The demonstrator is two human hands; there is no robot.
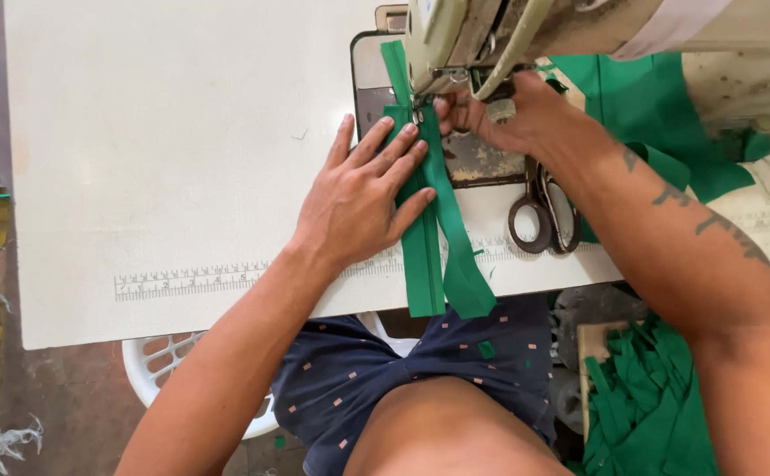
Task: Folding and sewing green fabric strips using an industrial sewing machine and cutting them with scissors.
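1. Nearest the camera: the person's lap in dark dotted shorts [420, 370], w/ a white plastic basket [160, 366] low on the left and a heap of green strips [645, 405] in a box low on the right, within easy reach of the right arm.
2. Table [164, 159] edge: a printed ruler strip [200, 280] runs along it. The loose ends of the green strips in work hang over this edge toward the lap.
3. Green fabric strip [427, 220]: 2 long narrow pieces lie side by side, running from the table edge straight up to the needle.
4. Left hand [363, 198]: flat on the strip, fingers spread and straight, grip open, pressing rather than grasping; looks like it pins the pieces aligned and steers them.
5. Scissors [544, 211]: lying on the table just right of the strip, below the right wrist, untouched.
6. Right hand [504, 115]: tucked under the machine head, fingers curled close by the needle area at the strip's top end. Can't tell if they pinch the fabric or just rest beside it; the machine hides the tips.
7. Sewing machine [456, 35]: cream, worn head over a metal plate [478, 163].
8. Farthest: more green cloth [650, 106] piled behind the right forearm.
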